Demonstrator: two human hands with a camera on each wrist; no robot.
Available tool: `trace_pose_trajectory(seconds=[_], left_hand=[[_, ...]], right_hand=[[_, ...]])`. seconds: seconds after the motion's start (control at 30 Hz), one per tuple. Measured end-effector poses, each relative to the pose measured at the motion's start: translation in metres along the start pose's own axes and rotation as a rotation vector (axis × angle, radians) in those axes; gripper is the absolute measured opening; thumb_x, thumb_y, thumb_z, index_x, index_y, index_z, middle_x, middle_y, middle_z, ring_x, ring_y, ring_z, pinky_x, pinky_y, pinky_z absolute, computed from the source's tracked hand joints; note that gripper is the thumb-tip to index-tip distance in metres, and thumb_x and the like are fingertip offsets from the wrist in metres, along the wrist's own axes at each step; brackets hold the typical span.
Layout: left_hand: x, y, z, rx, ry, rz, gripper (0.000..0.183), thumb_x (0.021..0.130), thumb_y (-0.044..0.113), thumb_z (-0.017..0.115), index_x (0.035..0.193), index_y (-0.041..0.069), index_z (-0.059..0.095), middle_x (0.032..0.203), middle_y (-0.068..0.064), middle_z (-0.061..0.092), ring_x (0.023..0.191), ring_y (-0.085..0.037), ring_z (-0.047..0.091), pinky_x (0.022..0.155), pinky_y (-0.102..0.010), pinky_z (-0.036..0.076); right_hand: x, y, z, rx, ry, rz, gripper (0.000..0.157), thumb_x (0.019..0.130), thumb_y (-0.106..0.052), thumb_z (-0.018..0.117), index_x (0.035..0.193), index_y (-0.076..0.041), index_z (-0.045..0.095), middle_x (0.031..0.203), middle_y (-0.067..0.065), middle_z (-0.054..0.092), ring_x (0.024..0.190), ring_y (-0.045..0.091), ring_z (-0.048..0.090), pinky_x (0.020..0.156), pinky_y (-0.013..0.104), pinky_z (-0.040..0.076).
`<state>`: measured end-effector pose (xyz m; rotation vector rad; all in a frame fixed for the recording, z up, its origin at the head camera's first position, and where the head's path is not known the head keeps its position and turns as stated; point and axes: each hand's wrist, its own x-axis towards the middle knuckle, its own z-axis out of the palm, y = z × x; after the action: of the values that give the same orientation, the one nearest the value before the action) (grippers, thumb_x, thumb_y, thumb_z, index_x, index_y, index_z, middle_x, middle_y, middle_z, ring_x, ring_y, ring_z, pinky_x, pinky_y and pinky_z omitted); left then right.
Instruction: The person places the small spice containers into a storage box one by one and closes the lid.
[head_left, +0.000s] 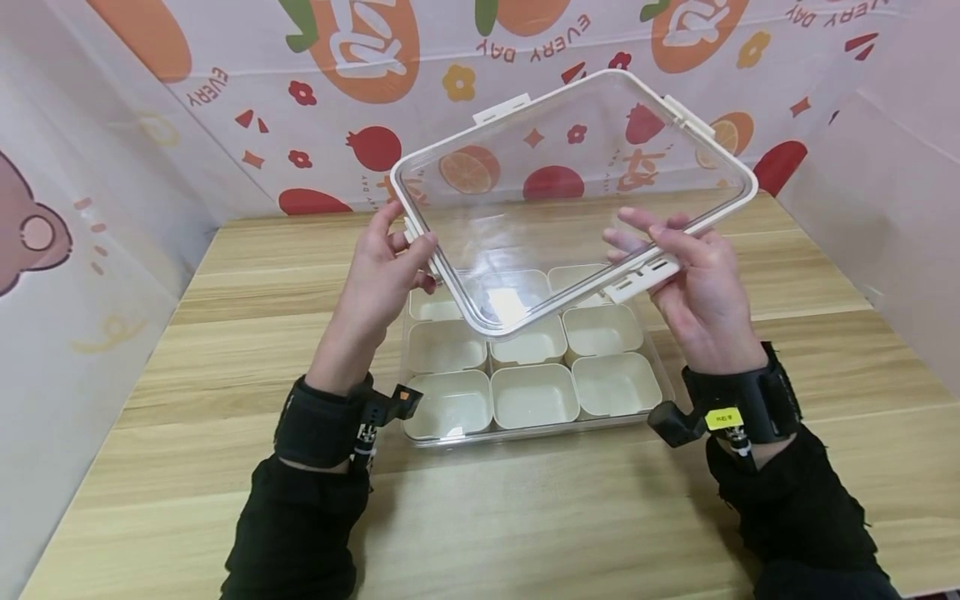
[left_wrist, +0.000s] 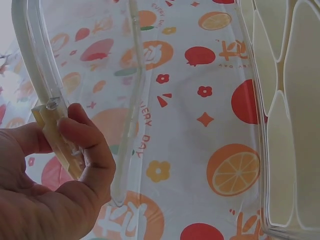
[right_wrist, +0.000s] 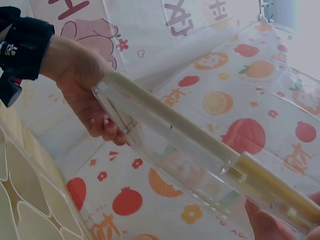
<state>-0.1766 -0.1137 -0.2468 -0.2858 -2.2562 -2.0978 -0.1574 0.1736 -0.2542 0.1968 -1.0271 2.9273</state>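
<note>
A clear lid with a white rim (head_left: pixel 498 330) is held up and tilted above a clear box (head_left: pixel 525 433). My left hand (head_left: pixel 378 279) pinches the lid's left edge; in the left wrist view its curled fingers and thumb hold the rim at a cream clip (left_wrist: pixel 55 132). My right hand (head_left: pixel 705 287) grips the near right edge beside another clip (head_left: pixel 643 279), thumb over the rim, with some fingers seen through the clear panel. On the table, the box holds several cream bins (head_left: pixel 535 398) in rows; the lid partly covers the back row.
The box rests on a wood-grain table (head_left: pixel 525 508). Behind it hangs a fruit-print cloth (head_left: pixel 255 192), with pale walls at both sides. Black wrist straps with small cameras (head_left: pixel 678 423) sit on both arms, close to the box's near corners.
</note>
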Motion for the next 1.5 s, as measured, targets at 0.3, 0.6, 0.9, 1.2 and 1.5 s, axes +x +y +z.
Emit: trace_pose_trajectory(seconds=[0.3,0.6,0.9,1.2,1.5], left_hand=[[0.001,-0.002,-0.017,-0.021,-0.034,-0.069,0.057,0.089,0.009,0.052,0.138,0.003,0.023,0.071,-0.002,0.048,0.061,-0.012,0.049,0.05,-0.018,0.044],[0.001,-0.006,-0.033,0.031,-0.132,-0.07,0.058,0.091,0.01,0.05,0.14,0.005,0.02,0.077,-0.006,0.048,0.057,-0.013,0.045,0.051,-0.02,0.043],[0.001,-0.011,-0.04,0.141,-0.198,-0.06,0.059,0.092,0.012,0.05,0.14,0.005,0.019,0.081,-0.007,0.052,0.058,-0.015,0.048,0.053,-0.021,0.046],[0.001,-0.007,-0.046,0.192,-0.28,-0.066,0.059,0.091,0.01,0.051,0.14,0.005,0.019,0.078,-0.006,0.054,0.054,-0.017,0.049,0.057,-0.024,0.048],[0.002,-0.007,-0.052,0.266,-0.361,-0.086,0.059,0.091,0.008,0.048,0.141,0.004,0.017,0.086,-0.013,0.056,0.064,-0.02,0.053,0.062,-0.026,0.048]], right_hand=[[0.014,-0.024,-0.023,0.0,-0.126,0.066,0.013,0.094,-0.003,0.041,0.094,0.005,0.051,0.102,0.029,0.059,0.096,0.042,0.053,0.072,0.041,0.052],[0.024,-0.05,-0.049,-0.113,-0.401,0.142,0.034,0.099,-0.009,0.026,0.119,0.015,0.04,0.099,0.031,0.059,0.092,0.042,0.054,0.07,0.049,0.051],[0.031,-0.059,-0.071,-0.38,-0.456,0.221,0.034,0.099,-0.008,0.022,0.117,0.012,0.042,0.08,0.019,0.065,0.059,0.021,0.057,0.049,0.027,0.051],[0.036,-0.06,-0.086,-0.508,-0.482,0.282,0.037,0.1,-0.012,0.021,0.117,0.009,0.047,0.078,0.016,0.066,0.053,0.018,0.053,0.047,0.023,0.048],[0.038,-0.061,-0.092,-0.698,-0.446,0.292,0.031,0.099,-0.011,0.028,0.107,0.003,0.056,0.062,0.009,0.063,0.043,0.013,0.048,0.034,0.018,0.037]])
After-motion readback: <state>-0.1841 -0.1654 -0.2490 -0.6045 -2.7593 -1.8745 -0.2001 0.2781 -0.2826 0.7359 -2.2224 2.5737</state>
